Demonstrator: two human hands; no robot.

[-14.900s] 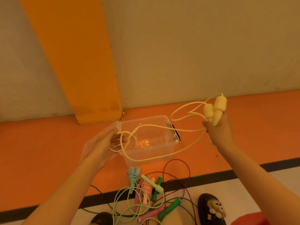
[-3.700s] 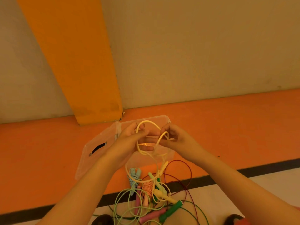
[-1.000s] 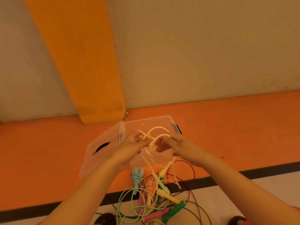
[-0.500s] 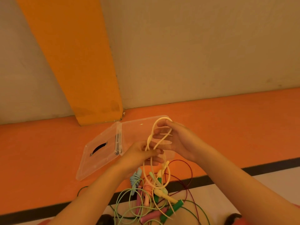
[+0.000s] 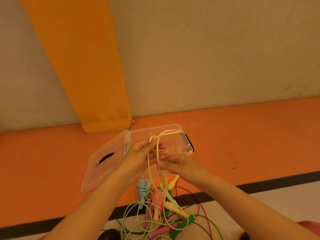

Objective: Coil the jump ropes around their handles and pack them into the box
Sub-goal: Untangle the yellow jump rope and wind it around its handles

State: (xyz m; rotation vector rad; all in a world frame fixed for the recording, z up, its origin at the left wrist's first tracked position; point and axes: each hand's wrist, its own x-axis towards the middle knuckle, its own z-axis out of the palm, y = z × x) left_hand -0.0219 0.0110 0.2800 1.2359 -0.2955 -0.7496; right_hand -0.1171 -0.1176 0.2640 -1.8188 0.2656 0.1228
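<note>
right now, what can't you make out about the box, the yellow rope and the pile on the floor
1. Clear box, head view: the left hand and right hand cover much of its inside, so contents are uncertain.
2. Yellow rope: how many loops are held is hidden among the fingers.
3. Rope pile: cut off by the lower edge; tangled cords cannot be traced to handles.

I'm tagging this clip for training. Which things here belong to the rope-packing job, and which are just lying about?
Job: yellow rope, held by left hand and right hand; clear box; its lid; blue bundle, pink bundle and green rope on the floor.
Lying about: dark shoe; orange pillar.
</note>
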